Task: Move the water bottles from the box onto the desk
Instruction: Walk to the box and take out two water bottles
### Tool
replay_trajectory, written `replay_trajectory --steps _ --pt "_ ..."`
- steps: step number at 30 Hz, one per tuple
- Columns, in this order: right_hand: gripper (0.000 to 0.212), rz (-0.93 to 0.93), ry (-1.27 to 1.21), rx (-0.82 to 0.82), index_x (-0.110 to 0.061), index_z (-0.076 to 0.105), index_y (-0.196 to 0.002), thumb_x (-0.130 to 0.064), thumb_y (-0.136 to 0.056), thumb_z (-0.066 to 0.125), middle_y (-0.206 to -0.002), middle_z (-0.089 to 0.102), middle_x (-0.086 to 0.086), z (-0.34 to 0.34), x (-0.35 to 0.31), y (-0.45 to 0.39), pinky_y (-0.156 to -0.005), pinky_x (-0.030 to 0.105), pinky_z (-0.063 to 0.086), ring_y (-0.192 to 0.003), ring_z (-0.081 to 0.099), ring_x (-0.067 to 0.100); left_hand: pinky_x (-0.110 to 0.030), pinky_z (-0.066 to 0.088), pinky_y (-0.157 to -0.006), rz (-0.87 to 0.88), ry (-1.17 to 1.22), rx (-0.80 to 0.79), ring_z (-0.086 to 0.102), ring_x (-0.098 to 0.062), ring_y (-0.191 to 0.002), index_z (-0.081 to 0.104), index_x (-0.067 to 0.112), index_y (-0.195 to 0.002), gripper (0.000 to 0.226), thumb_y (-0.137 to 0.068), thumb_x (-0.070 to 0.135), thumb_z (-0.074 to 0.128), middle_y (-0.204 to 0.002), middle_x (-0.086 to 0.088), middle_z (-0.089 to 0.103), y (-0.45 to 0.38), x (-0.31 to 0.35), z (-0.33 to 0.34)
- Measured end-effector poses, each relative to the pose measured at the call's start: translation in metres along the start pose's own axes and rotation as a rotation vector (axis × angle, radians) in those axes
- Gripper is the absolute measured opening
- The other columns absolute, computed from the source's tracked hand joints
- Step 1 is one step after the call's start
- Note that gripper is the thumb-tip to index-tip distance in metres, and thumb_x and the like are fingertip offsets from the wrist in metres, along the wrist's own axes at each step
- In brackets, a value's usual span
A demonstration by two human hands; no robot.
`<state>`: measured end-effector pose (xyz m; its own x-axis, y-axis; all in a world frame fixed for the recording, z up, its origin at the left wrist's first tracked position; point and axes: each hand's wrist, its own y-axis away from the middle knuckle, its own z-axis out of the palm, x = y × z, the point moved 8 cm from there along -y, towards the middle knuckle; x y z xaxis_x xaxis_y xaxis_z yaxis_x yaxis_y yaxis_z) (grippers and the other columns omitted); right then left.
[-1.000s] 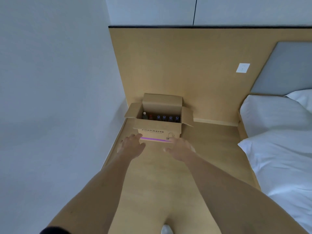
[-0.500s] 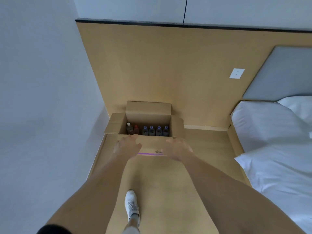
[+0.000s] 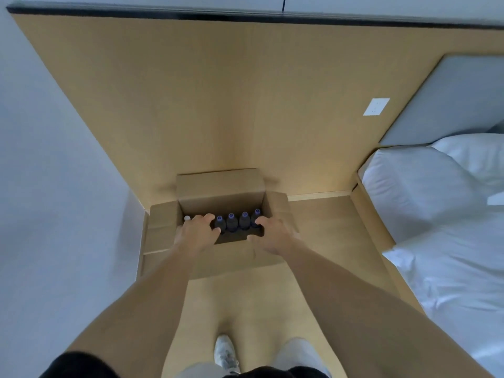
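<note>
So, box: open cardboard box (image 3: 218, 197) on the wood floor (image 3: 321, 222), in the corner against the wood wall panel (image 3: 204, 105); flaps folded out, long axis left-right.
Bottles: row of water bottles (image 3: 231, 222) inside the box, along its near wall; upright, caps up, long axis vertical; row runs left-right. Four dark ones with purple caps, one white cap (image 3: 187, 218) at far left, partly hidden.
Left hand: left hand (image 3: 196, 231) over the left end of the row, fingers curled down; grip on a bottle cannot be told.
Right hand: right hand (image 3: 271, 236) at the right end, fingers bent by the rightmost cap; contact unclear.
Hands: apart, bottles between them.
Other: bed (image 3: 441, 214) at right, wall outlet (image 3: 376, 106), white shoe (image 3: 225, 353) at bottom.
</note>
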<state>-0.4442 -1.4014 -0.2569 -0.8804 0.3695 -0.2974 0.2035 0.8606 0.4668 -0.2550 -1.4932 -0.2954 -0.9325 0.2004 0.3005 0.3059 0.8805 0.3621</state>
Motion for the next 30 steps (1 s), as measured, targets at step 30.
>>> replay_trajectory --steps 30 --pt "0.066 0.013 -0.029 -0.29 -0.03 0.045 -0.144 -0.062 -0.088 0.056 -0.141 0.054 0.001 0.039 0.015 -0.301 -0.101 0.038 0.044 -0.128 0.051 0.025 -0.047 0.042 -0.106 -0.218 0.139 -0.244 0.05 -0.035 -0.13 0.042 0.028 -0.149 0.054 -0.098 0.044 0.05 -0.145 -0.008 0.05 -0.232 -0.041 0.047"
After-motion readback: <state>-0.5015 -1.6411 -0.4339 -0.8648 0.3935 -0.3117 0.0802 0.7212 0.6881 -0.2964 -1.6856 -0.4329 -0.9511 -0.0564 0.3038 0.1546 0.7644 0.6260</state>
